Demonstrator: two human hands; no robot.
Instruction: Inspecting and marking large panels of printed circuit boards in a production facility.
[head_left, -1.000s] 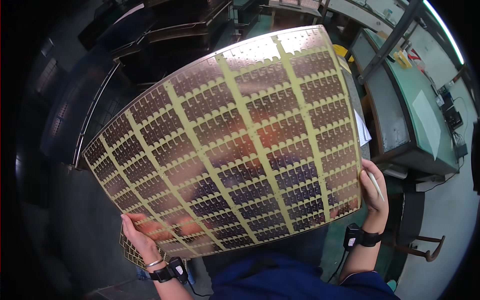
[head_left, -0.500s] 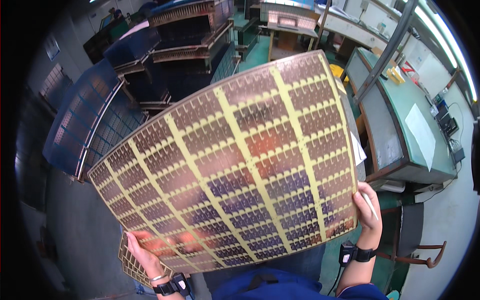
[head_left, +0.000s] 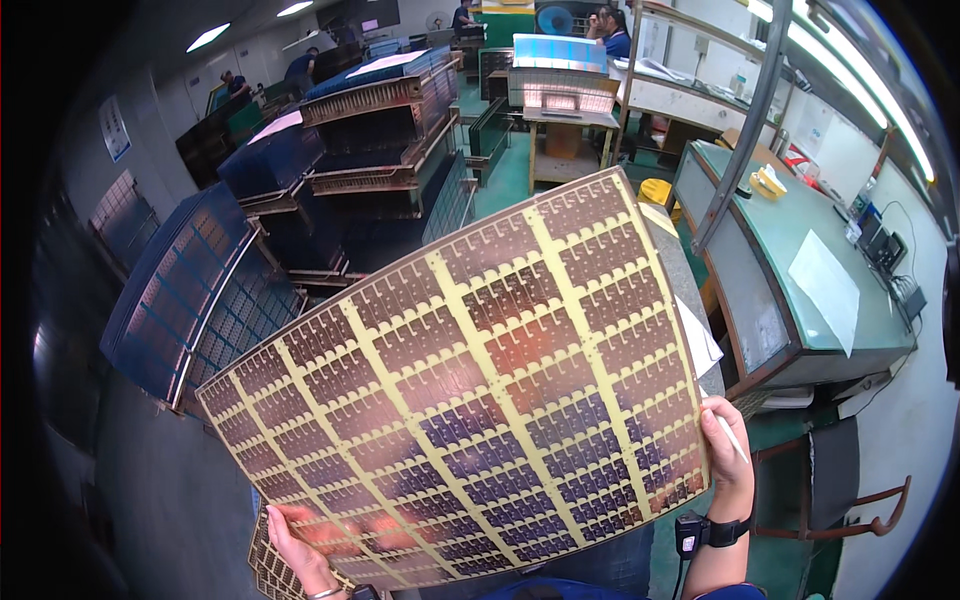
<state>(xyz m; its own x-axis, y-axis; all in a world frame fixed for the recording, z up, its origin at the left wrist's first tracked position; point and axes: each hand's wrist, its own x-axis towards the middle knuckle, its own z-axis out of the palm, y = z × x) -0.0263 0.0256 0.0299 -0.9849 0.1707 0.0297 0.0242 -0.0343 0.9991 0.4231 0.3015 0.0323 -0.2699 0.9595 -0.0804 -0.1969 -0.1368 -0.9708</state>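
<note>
- Panel (head_left: 480,385) in head view, coppery with pale-green strips; held up tilted at the near centre;
- left grip (head_left: 296,548) clasps its left near edge; right grip (head_left: 727,442) pinches its right edge, a slim white stick (head_left: 737,444) also among the fingers;
- best handled, I judge, with even support at both edges, fingers off the patterned face, stick angled clear of scratching;
- green worktop (head_left: 765,235) at right bears a white sheet (head_left: 828,285); dark chair (head_left: 833,480) nearer;
- loaded racks (head_left: 375,165) far left; green floor (head_left: 490,200) beyond.
</note>
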